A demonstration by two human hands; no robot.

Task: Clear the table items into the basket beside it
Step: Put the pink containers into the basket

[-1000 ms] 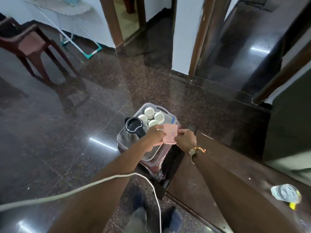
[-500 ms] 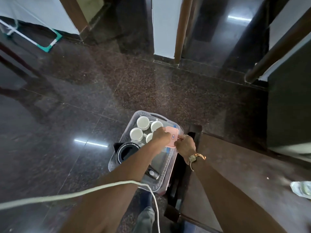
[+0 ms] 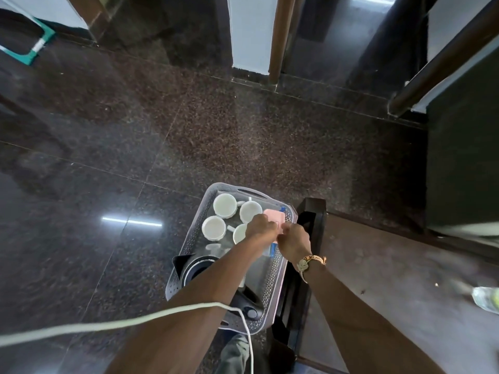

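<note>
A grey perforated basket stands on the dark floor beside the brown table. Inside it are several white cups and a black-topped electric kettle. Both hands are over the basket's right side. My left hand and my right hand together grip a small pink box, mostly hidden behind the fingers, low inside the basket near its far right corner. A watch sits on my right wrist.
A clear plastic bottle lies on the table at the right edge. A white cable crosses my left forearm. Door frames and a white wall stand ahead; a dark cabinet is at the right.
The view tilted down and closer over the basket. Both hands carried the pink box lower, down into the basket's right side.
</note>
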